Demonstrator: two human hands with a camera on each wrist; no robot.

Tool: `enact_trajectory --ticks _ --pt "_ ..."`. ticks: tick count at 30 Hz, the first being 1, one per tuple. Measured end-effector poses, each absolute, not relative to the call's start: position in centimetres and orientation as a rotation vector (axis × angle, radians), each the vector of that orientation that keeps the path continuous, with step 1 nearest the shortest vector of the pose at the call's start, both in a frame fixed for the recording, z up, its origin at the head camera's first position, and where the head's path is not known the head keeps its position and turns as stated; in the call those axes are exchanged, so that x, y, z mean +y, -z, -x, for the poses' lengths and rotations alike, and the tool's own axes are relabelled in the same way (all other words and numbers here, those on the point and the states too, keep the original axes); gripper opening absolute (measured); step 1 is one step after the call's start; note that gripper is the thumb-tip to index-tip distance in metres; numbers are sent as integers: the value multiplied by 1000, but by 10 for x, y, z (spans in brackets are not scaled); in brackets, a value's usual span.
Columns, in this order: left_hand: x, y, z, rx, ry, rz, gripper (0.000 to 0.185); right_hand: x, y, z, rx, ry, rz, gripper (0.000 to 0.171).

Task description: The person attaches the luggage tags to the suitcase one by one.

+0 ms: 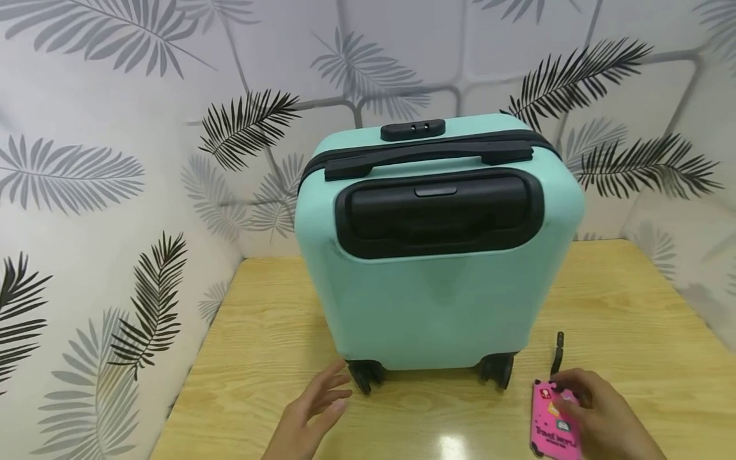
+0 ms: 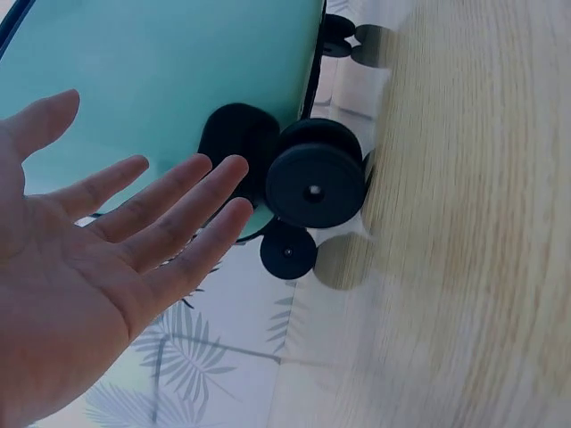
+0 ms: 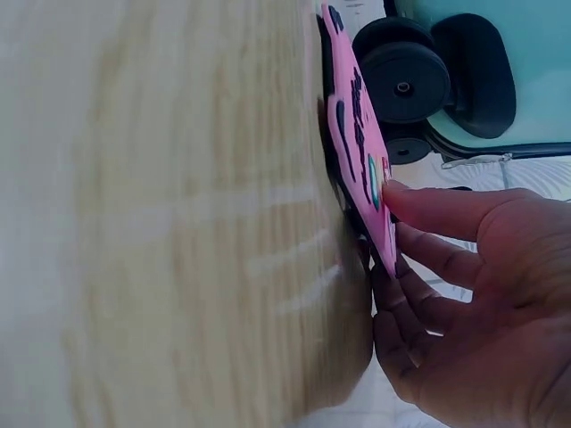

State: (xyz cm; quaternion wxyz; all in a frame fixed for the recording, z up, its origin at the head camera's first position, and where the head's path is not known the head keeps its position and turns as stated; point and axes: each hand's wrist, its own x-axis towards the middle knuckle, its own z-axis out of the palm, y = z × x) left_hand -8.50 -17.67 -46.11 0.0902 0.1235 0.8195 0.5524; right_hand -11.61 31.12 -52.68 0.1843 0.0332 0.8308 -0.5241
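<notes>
Nearest the head camera, at the bottom edge, are the person's left hand (image 1: 307, 416) and right hand (image 1: 606, 418), both above the wooden counter (image 1: 247, 319). Left hand: fingers loosely spread and holding nothing, their tips just beside the near left wheel (image 1: 365, 374) of a mint-green suitcase (image 1: 431, 306). Right hand: thumb and fingers at the upper right part of a pink luggage tag (image 1: 545, 418), which lies to the right of the suitcase, nearer the camera. Dark lettering and small coloured patches mark the tag's face, and a black strap (image 1: 558, 354) stretches from its top end away from the camera. Upright on the counter, the suitcase shows a black carry handle (image 1: 425, 156) and a black lock (image 1: 413, 130) on top, a dark recessed panel (image 1: 439, 214) on the side facing the camera, and a near right wheel (image 1: 496, 369) below. Behind stands a pale wall (image 1: 86, 102) printed with grey and black leaves. From the left wrist, the left palm is seen with fingers extended in front of the suitcase's lower corner and its black wheel; whether they touch cannot be told. From the right wrist, the tag appears nearly edge-on at the counter, pinched with the thumb on its printed face and fingers behind its edge; a suitcase wheel shows beyond it.
</notes>
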Motion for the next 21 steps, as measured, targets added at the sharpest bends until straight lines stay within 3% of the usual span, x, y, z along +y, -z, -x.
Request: enact_trajectory --ticks 7,14,21 --pt "-165 462 88 2406 -1623 -476 54 310 532 120 2482 1350 105 15" --pt "-153 464 92 2354 -1641 -490 53 304 530 118 2495 1237 -39 38" --pt "-138 466 94 2311 -1627 -576 52 305 526 110 2473 1319 -97 27"
